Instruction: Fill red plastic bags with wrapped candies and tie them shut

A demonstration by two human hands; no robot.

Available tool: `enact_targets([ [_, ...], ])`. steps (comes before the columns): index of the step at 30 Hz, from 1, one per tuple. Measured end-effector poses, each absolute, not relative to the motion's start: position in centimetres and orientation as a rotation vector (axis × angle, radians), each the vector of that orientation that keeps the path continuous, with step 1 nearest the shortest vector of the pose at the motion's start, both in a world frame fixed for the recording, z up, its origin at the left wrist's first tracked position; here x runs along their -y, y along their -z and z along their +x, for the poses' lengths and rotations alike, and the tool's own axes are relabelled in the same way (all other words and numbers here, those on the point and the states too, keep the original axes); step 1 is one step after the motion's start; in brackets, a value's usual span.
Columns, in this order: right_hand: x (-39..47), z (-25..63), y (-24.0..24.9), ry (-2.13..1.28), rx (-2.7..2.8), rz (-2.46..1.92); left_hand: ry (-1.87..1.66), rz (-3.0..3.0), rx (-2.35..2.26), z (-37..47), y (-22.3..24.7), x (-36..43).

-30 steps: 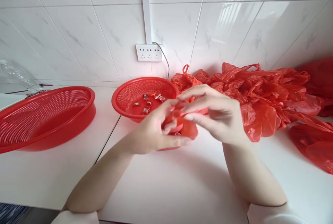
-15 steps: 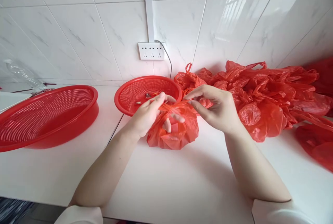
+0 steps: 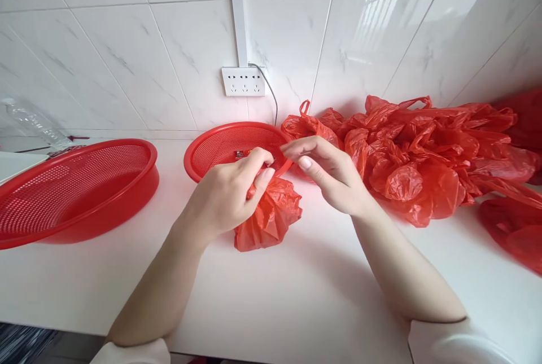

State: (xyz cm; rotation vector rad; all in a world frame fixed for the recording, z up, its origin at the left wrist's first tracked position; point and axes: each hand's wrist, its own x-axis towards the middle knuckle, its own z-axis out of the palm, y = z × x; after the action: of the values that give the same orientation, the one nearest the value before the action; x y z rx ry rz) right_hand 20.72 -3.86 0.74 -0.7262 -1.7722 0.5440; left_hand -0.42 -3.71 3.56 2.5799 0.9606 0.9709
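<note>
Left grip (image 3: 228, 194): I'm holding red plastic bag (image 3: 275, 214), bulging toward table (image 3: 279, 307) front edge; right grip (image 3: 336, 178) hovering rightward, narrowly parted.

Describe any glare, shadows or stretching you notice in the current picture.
Head view: window-like glare streaks the upper-right wall tiles; a soft shadow falls on the white table below the right hand; the left red basket looks stretched toward the frame edge, probably lens distortion.

The left hand (image 3: 226, 194) is clenched, the right hand (image 3: 332, 178) loosely arched.
</note>
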Motion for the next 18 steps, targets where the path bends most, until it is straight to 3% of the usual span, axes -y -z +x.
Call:
enact_targets([
  [3,3.3,20.0,-0.1,-0.845,1.732,-0.687,-1.073,2.825,-0.588,-0.5,-3.1,3.3],
  [6,2.9,19.5,0.6,-1.068,1.726,-0.636,-1.059,2.688,-0.298,-0.2,-2.5,2.5],
  [13,2.1,20.2,0.6,-1.073,1.549,-0.632,-0.890,2.389,-0.232,-0.4,-2.0,1.4],
  [18,2.0,20.1,0.7,-1.108,1.420,-0.659,-1.116,2.340,-0.325,-0.4,-1.7,0.6],
])
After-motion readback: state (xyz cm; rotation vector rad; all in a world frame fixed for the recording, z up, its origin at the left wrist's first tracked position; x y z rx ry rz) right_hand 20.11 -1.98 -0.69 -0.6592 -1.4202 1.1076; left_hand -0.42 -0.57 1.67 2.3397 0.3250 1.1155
